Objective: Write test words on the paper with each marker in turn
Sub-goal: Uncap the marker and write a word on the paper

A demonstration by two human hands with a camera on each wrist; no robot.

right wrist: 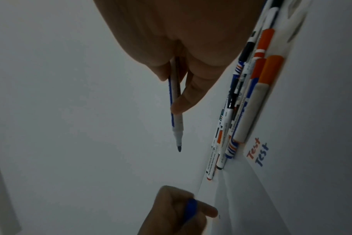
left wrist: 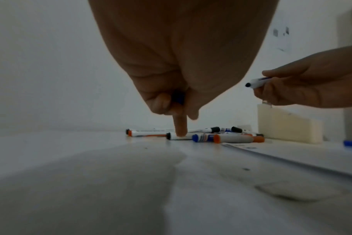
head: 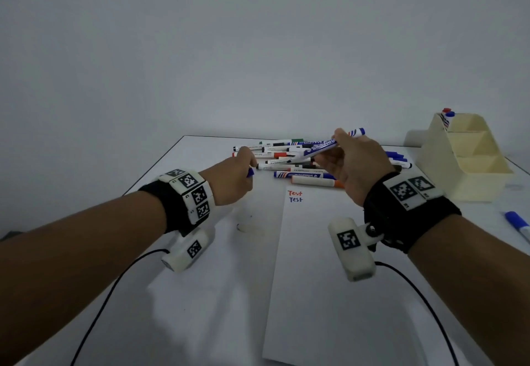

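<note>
My right hand (head: 348, 162) holds an uncapped blue whiteboard marker (head: 321, 147) above the marker pile, its bare tip (right wrist: 179, 148) pointing left toward the other hand. My left hand (head: 238, 176) grips the marker's blue cap (head: 250, 172) in curled fingers, with the forefinger (left wrist: 180, 127) pointing down at the pile. The white paper (head: 315, 265) lies in front of the pile. A red "Test" (head: 294, 193) and a blue "Test" (head: 295, 200) are written at its top.
Several markers lie in a loose pile (head: 286, 162) behind the paper, a thick orange-ended one (head: 315, 181) nearest it. A cream tiered pen holder (head: 464, 159) stands at the right with two markers in its top slot. A blue marker (head: 517, 225) lies at the right edge.
</note>
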